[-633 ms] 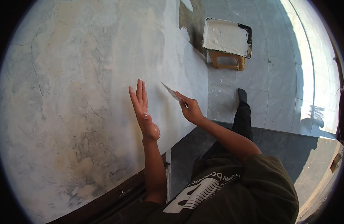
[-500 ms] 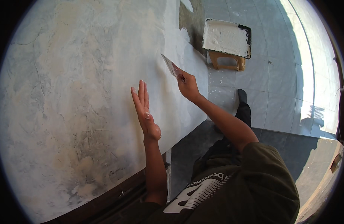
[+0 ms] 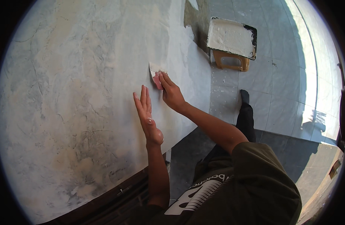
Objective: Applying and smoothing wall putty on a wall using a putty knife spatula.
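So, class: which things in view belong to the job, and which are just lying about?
Seemingly in use: scraper in the right hand; left hand by the wall; tray of white paste; stool under it.

Just there: floor tiles; brownish object, right edge, unclear.

Shirt point(image 3: 268, 176): dark, printed in white on the front
Lettering point(image 3: 208, 180): one short line, partly lost in folds
Emblem point(image 3: 199, 195): large, white, partly striped, just below the lettering

Wall point(image 3: 86, 93) on the left, tray point(image 3: 253, 37) atop stool point(image 3: 244, 64) right.
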Tool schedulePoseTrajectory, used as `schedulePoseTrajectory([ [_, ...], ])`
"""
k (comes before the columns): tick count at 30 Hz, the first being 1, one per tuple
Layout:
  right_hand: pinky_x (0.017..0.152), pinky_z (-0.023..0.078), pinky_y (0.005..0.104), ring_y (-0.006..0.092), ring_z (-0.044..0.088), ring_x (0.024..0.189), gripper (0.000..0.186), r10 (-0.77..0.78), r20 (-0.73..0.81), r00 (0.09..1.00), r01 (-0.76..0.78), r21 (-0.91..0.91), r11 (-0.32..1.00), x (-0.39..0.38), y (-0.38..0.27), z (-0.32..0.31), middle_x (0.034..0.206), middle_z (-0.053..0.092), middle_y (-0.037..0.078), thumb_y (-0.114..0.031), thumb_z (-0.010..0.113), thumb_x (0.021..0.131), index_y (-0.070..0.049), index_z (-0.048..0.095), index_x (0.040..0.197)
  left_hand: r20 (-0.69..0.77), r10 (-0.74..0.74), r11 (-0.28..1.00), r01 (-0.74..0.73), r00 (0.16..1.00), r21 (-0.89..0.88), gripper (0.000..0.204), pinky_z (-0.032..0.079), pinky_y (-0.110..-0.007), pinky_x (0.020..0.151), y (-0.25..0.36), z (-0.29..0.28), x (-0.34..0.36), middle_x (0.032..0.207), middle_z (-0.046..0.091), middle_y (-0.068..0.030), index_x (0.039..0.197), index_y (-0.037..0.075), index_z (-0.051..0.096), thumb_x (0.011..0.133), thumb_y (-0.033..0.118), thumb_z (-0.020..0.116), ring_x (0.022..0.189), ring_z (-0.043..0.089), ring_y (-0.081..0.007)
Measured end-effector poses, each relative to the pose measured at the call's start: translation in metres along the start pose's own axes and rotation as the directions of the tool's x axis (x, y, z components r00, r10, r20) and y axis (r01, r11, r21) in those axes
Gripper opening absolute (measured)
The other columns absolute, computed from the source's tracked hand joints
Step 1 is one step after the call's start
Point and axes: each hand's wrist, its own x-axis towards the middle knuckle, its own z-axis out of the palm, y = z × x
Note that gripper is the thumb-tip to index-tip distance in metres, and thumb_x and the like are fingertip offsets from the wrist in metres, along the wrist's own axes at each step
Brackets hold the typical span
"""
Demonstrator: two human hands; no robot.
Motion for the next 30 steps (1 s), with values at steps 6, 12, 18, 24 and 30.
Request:
schedulePoseTrajectory([
  [6,0.082,0.051,0.0295,0.0125,0.064,0.091,0.035,0.492,0.215,0.844,-0.512,0.597,0.617,-0.017,-0.028,-0.046,0.094,0.067,0.012,0.008,0.052,0.086,0.005,0.059,0.120,-0.002,0.042,0.999,-0.042,0.999,-0.030,0.089,0.016,-0.051,0.119,0.006,0.001,0.000,0.157,0.022,-0.0260,0.156,0.005,-0.002,0.096,0.065,0.028,0.146,0.025,-0.0387],
  [12,0.094,0.048,0.0433,0.0430,0.057,0.110,0.051,0.245,-0.069,0.967,-0.243,0.032,0.969,0.102,-0.031,-0.021,0.124,0.055,0.030,0.012,0.050,0.076,0.008,0.049,0.127,-0.034,0.045,0.999,-0.045,0.998,-0.013,0.092,0.015,-0.052,0.118,0.022,-0.003,-0.009,0.157,0.024,-0.0249,0.156,0.004,0.000,0.095,0.068,0.028,0.146,0.025,-0.0398],
  [18,0.108,0.043,0.0428,0.0437,0.042,0.133,0.065,-0.132,0.191,0.973,0.131,0.015,0.991,-0.044,-0.048,-0.006,0.144,0.040,0.028,0.015,0.048,0.077,0.005,0.039,0.142,-0.065,0.076,0.996,-0.078,0.995,-0.034,0.091,0.016,-0.052,0.118,0.019,-0.015,-0.019,0.157,0.022,-0.0258,0.156,0.005,-0.001,0.095,0.066,0.029,0.146,0.024,-0.0403],
  [24,0.078,0.051,0.0360,0.0337,0.066,0.088,0.045,0.340,0.247,0.908,-0.351,0.002,0.936,-0.102,-0.012,-0.078,0.101,0.066,0.027,0.007,0.050,0.089,-0.003,0.056,0.133,-0.030,0.059,0.997,-0.060,0.998,-0.055,0.092,0.017,-0.051,0.119,0.018,-0.011,-0.016,0.158,0.022,-0.0239,0.156,0.007,-0.002,0.095,0.069,0.029,0.146,0.025,-0.0379],
  [30,0.065,0.046,0.0276,0.0127,0.047,0.065,0.041,0.268,-0.032,0.963,-0.268,0.024,0.963,0.034,0.008,-0.069,0.078,0.061,0.016,0.000,0.052,0.093,-0.008,0.059,0.132,-0.018,0.047,0.998,-0.048,0.999,-0.048,0.092,0.016,-0.051,0.119,0.012,-0.010,-0.022,0.158,0.023,-0.0241,0.156,0.007,-0.002,0.095,0.068,0.029,0.146,0.025,-0.0376],
])
